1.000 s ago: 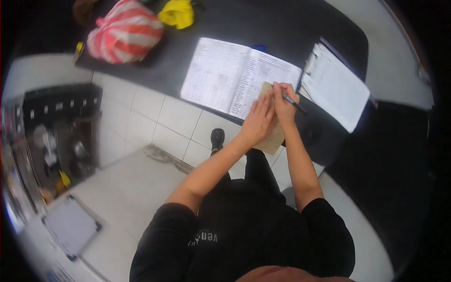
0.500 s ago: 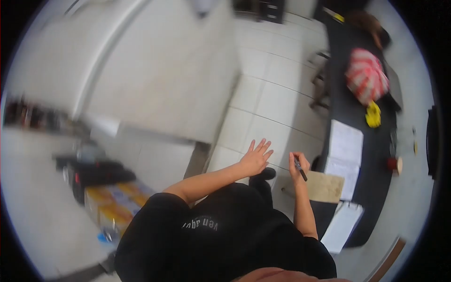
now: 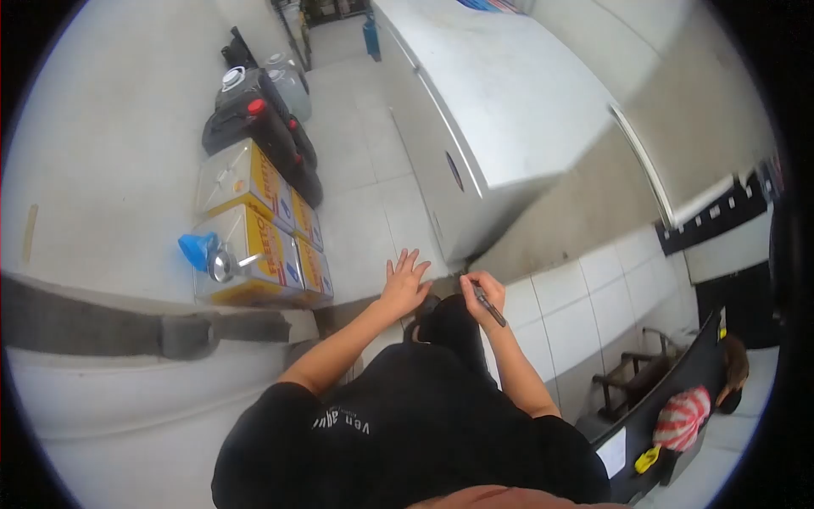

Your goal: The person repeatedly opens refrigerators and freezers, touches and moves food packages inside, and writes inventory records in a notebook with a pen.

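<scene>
Held out in front of me, my left hand (image 3: 405, 287) has its fingers spread, with nothing in it, over the floor near a doorway. My right hand (image 3: 485, 299) is closed around a black marker (image 3: 490, 309), whose dark end points down toward my forearm. Both hands are in the air, apart from each other. Beyond them stands a white chest-like cabinet (image 3: 526, 110) with a flat top. To the left of my left hand are several yellow-and-white tins (image 3: 254, 246) with printed lettering, stacked close together.
A metal funnel-like item (image 3: 222, 265) and a blue plastic piece (image 3: 197, 249) sit on the tins. Dark jerrycans (image 3: 254, 127) stand behind them. At lower right, a dark table (image 3: 632, 450) bears a red-and-white striped bag (image 3: 682, 419) and papers (image 3: 612, 453); a chair (image 3: 636, 373) is beside it.
My view has swung left, so the table has slid to the lower right and the tins and jerrycans have come into clear sight. The marker stays in my right hand; my left remains open.
</scene>
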Demonstrator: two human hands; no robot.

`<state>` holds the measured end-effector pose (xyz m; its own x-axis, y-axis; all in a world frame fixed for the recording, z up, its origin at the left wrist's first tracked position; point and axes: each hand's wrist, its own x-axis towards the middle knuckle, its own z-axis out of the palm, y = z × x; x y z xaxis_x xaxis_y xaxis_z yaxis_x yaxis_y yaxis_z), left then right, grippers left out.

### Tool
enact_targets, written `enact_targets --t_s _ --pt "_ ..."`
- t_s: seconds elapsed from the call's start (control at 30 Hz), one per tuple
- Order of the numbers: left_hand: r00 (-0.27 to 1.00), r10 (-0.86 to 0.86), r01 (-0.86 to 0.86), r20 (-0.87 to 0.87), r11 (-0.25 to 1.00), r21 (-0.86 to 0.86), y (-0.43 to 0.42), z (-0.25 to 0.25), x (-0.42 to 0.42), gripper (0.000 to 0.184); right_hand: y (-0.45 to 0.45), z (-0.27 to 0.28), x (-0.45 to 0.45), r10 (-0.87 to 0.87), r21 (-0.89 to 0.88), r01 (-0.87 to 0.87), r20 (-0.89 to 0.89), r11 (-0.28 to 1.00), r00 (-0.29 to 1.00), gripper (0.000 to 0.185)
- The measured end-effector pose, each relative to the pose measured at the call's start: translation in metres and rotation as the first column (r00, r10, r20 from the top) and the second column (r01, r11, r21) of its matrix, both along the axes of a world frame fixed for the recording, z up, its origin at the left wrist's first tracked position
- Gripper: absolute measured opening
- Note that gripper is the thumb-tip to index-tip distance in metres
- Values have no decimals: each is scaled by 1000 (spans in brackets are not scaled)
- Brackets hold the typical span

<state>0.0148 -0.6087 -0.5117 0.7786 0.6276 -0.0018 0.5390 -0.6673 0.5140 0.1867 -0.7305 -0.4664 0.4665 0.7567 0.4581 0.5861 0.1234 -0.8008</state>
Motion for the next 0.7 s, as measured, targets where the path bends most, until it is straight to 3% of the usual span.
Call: enact_targets --t_s 0.13,0.17,0.23,0.37,0.47,0.6,0.7 --pt "991 57 -56 125 998 -9 100 22 32 48 125 35 0 164 57 -161 -53 985 985 9" --pt "987 28 -27 159 1000 -4 134 27 41 47 156 45 -1 164 67 -161 -38 985 986 9" --pt "976 -11 2 216 999 38 200 43 62 44 220 77 6 134 236 -175 179 956 975 14" --pt "985 -34 23 171 998 62 310 104 79 38 322 145 31 58 218 -100 191 971 980 21" --pt "976 63 -84 207 992 93 376 145 64 37 390 185 62 150 142 -145 -25 979 988 18" --pt "891 349 -387 290 918 86 430 149 -2 30 485 214 94 273 -7 -273 30 962 961 24" --pt "824 507 -538 252 840 71 467 150 -55 25 589 237 109 277 123 -289 107 949 955 14"
